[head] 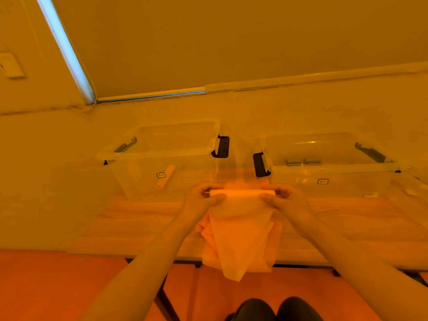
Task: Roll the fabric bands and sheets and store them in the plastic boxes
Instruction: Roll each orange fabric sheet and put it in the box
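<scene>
Your worktop point(139, 218) carries two clear plastic boxes: the left box point(162, 158) at eleven o'clock holds one rolled band point(165, 176), the right box point(328, 167) at one o'clock. At centre, the fabric sheet point(240, 232) drapes over the near edge. Your left hand point(203, 198) and right hand point(284, 198) pinch its rolled top end.

A wooden table point(139, 218) on dark legs stands against a pale wall point(46, 140) beneath a window point(231, 42) with its blind down, over a reddish floor point(46, 286), all in amber light.
</scene>
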